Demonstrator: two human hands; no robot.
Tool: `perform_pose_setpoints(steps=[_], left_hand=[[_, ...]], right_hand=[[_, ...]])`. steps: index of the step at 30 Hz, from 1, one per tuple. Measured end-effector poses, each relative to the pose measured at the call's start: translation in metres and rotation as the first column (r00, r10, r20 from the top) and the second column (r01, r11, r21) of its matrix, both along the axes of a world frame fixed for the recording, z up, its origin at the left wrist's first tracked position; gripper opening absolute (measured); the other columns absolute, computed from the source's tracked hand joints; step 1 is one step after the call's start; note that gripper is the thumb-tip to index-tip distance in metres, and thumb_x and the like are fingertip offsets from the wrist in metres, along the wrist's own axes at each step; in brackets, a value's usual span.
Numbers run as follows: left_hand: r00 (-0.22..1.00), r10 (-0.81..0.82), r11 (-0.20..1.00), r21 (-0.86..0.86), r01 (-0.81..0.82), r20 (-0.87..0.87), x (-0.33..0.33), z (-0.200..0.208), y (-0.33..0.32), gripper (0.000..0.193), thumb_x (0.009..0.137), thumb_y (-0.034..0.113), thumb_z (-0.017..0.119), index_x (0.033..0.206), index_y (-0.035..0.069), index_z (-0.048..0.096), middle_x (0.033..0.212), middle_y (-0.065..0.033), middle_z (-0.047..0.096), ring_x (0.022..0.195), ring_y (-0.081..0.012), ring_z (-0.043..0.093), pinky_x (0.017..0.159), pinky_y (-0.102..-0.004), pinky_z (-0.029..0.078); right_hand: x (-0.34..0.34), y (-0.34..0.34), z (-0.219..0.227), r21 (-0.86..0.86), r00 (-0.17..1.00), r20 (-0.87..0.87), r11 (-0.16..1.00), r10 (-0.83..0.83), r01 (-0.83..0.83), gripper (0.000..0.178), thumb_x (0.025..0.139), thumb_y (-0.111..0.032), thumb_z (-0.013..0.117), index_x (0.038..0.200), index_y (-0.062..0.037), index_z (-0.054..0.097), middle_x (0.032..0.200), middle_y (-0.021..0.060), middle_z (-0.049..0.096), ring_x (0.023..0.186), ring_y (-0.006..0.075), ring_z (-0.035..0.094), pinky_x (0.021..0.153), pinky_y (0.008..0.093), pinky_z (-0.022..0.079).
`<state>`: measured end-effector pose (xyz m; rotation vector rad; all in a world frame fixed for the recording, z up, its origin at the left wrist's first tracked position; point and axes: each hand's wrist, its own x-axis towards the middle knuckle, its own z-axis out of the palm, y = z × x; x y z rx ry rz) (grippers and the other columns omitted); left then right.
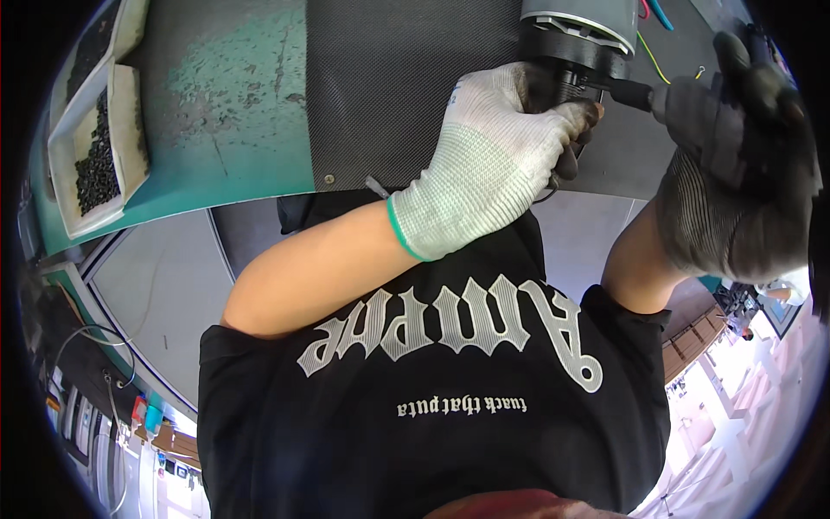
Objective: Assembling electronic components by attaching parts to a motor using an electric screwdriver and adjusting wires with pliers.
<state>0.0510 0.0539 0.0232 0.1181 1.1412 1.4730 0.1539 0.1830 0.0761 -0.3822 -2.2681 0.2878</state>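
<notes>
A grey cylindrical motor [581, 19] with a black end ring lies at the far edge of the view, and a threaded metal shaft [568, 86] sticks out of it toward me. My left hand [506, 143], in a whitish knit glove with dark-stained fingertips, closes around that shaft just below the ring; its fingers hide the shaft's end. From the right, my right hand [735, 182] in a dark grey glove grips a dark screwdriver-like tool [633, 94]. The thin tip of this tool reaches the shaft beside my left fingers. Most of its body is covered by the glove.
Left on the worn green bench [233, 95] stands a white bin [130, 151] of small black parts, with another bin [91, 48] behind it. A black textured mat [380, 95] covers the middle. A yellow-green wire [653, 59] lies beyond the tool.
</notes>
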Motion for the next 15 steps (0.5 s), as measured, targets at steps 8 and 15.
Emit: perform_pose_setpoints(steps=[8, 15], left_hand=[[0.847, 0.177, 0.967, 0.07, -0.244, 0.502, 0.009, -0.007, -0.006, 0.016, 0.093, 0.023, 0.061, 0.092, 0.007, 0.058, 0.074, -0.0006, 0.052, 0.057, -0.0071, 0.046, 0.051, -0.0216, 0.037], [0.648, -0.009, 0.961, 0.186, -0.205, 0.761, 0.019, -0.024, -0.012, 0.034, 0.098, 0.041, 0.049, 0.088, 0.009, 0.059, 0.074, -0.0042, 0.059, 0.059, -0.0121, 0.051, 0.054, -0.0283, 0.04]], right_hand=[[-0.011, 0.017, 0.038, -0.52, 0.871, -0.491, 0.812, -0.031, -0.264, 0.037, 0.093, -0.007, 0.043, 0.118, 0.0204, 0.05, 0.119, 0.0348, 0.055, 0.106, 0.0385, 0.059, 0.086, 0.0418, 0.055], [0.01, 0.04, 0.018, -0.772, 0.816, -0.485, 0.592, -0.314, -0.231, 0.04, 0.099, -0.013, 0.04, 0.126, 0.0148, 0.048, 0.133, 0.0281, 0.047, 0.124, 0.0395, 0.047, 0.093, 0.0488, 0.051]])
